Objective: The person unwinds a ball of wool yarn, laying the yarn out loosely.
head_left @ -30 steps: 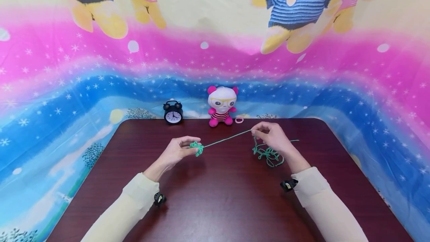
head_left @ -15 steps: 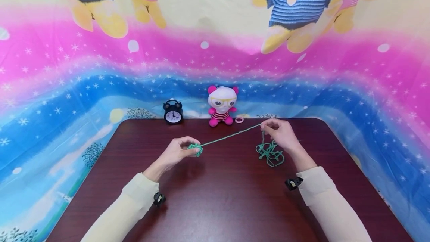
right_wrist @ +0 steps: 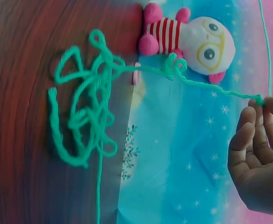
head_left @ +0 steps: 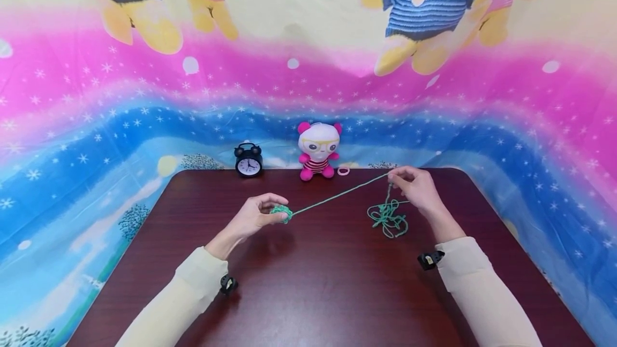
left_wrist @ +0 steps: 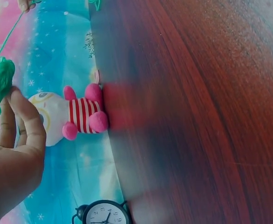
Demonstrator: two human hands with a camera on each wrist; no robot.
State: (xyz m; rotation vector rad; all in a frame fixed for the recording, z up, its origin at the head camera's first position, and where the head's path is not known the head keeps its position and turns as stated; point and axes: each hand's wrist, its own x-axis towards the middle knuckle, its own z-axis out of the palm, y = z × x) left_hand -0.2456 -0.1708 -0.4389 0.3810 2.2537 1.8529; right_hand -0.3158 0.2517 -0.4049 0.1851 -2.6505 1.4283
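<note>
R hand (head_left: 416, 189) shifted farther R, grip pinching yarn strand (head_left: 339, 194); L hand (head_left: 250, 216) pinching green bundle (left_wrist: 2, 79) (tangle (head_left: 388, 218) nr R).

Vivid green yarn (left_wrist: 3, 79) over a red-brown, wood-grained surface (head_left: 308, 283).
From my end I make out cream sleeves (head_left: 168, 304), a black clock (head_left: 248, 163) with a white dial, and a pale pink ring (head_left: 343, 171); the plush panda (head_left: 318, 149) shows me a white head, hot-pink ears, yellow glasses and red-and-white stripes; the backdrop (head_left: 299, 82) bands cream, pink and blue, flecked with white snowflakes and printed with yellow bears (head_left: 426, 9) in blue or pink striped shirts.
</note>
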